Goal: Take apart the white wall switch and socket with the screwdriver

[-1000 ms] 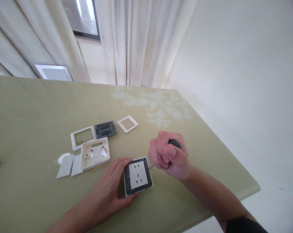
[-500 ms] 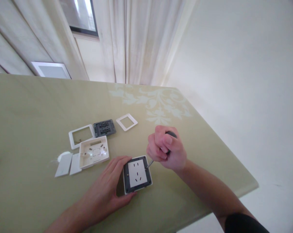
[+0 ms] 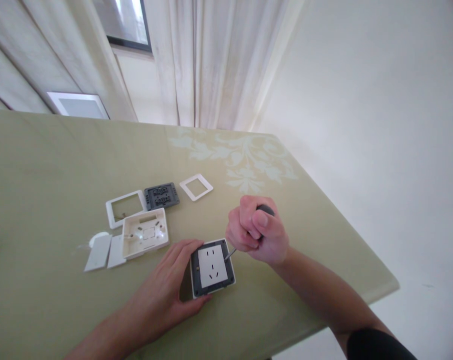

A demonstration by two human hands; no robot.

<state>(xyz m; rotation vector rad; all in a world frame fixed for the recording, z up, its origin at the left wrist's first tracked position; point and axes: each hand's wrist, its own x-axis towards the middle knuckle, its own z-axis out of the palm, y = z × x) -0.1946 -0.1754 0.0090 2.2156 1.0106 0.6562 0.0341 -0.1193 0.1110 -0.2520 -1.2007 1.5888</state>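
Observation:
A wall socket (image 3: 212,269) with a white slotted face and dark grey surround sits in a white box low in the middle of the view. My left hand (image 3: 177,280) grips it from the left, fingers along its far side and thumb at its near edge. My right hand (image 3: 259,227) is closed in a fist around the dark handle of a screwdriver (image 3: 231,253). The screwdriver slants down to the left, its tip at the right side of the grey surround. A small brass-coloured screw (image 3: 197,268) shows on the surround's left side.
Left of the socket lie an open white back box (image 3: 145,245), two white plates (image 3: 98,252), a white frame (image 3: 111,216) and a grey socket module (image 3: 161,196). Another white frame (image 3: 196,187) lies farther back. The tablecloth (image 3: 309,215) ends near a white wall at right.
Both hands keep their hold, with the screwdriver tip at the same side of the socket. The whole view has shifted very slightly.

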